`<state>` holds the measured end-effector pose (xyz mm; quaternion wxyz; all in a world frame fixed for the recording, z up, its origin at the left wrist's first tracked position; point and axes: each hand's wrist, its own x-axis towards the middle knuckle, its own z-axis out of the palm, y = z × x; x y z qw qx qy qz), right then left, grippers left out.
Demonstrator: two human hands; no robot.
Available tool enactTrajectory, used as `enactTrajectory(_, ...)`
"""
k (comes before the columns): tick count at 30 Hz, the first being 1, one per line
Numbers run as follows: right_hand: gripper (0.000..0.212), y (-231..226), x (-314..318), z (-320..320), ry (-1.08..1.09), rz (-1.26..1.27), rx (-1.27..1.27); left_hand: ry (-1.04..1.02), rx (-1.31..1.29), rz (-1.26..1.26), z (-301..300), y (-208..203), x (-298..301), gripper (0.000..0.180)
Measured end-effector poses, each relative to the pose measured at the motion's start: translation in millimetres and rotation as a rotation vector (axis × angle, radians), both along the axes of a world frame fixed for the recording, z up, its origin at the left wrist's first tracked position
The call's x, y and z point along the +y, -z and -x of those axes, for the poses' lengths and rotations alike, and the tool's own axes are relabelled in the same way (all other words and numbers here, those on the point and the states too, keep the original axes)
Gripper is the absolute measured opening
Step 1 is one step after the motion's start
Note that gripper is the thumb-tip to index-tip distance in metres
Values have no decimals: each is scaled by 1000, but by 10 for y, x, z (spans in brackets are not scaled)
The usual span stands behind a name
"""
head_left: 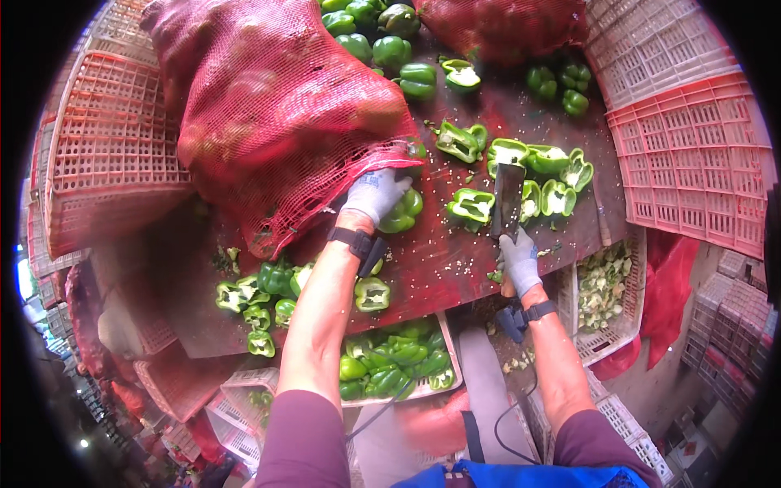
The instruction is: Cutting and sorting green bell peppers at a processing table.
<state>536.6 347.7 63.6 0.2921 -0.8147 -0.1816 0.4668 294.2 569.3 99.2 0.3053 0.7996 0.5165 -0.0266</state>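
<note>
My left hand point(375, 194), in a pale grey glove, is closed on a whole green bell pepper point(403, 212) at the mouth of a large red mesh sack point(268, 114). Part of that grip is hidden. Gloved too, my right hand point(519, 259) wraps around the wooden handle of a broad dark-bladed knife point(508, 192), its blade pointing away from me. Around the blade lie several halved bell peppers point(558, 198), pale insides showing. More cut peppers point(373, 294) rest near the table's front edge, on both sides of my left forearm.
Seeds are scattered over the dark red tabletop point(415, 281). Whole peppers point(392, 53) and another red sack point(504, 24) are at the back. Below the front edge are a crate of cut peppers point(451, 346) and a crate of cores point(637, 285). Plastic crates point(691, 154) stand on both sides.
</note>
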Motion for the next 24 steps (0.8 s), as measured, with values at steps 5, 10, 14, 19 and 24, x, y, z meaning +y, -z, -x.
enactTrajectory(5,29,11,-4,-57,13,-14,6,-88,-28,122,165,-91,-215,59)
enactTrajectory(10,28,52,-79,-19,10,-15,-18,-165,-94,193,37,78,-354,64)
enactTrajectory(14,26,-185,-85,180,70,-50,-174,-198,-258,264,-174,439,-688,56)
enactTrajectory(19,36,-516,-61,527,262,-127,-179,-385,-251,180,-280,595,-929,39)
enactTrajectory(24,39,-141,-26,410,66,-59,-377,-403,-330,-103,-397,516,-1076,39)
